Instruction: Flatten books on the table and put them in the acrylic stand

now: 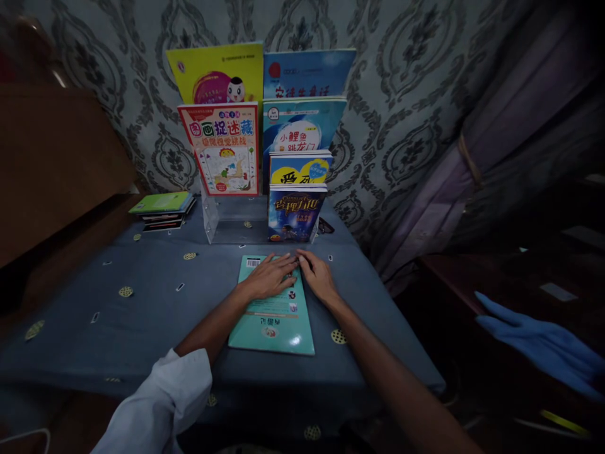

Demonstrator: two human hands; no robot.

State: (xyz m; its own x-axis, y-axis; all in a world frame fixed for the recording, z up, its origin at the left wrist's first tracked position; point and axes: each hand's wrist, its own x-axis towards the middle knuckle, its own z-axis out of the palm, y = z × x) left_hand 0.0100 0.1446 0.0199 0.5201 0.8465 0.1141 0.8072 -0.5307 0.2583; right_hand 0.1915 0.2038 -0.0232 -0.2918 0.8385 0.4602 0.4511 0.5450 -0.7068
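Your left hand (271,277) lies flat, fingers spread, across the upper part of the teal paperback (278,340), which rests back cover up toward the desk's (155,302) near edge. Your right hand (319,277) curves around the book's far right corner; whether its fingers pinch the cover I cannot tell. Uneven pressure could skew the glossy book or crease that corner; a forward shove might knock the clear book stand (239,232) and topple its dark-blue paperback (295,214).
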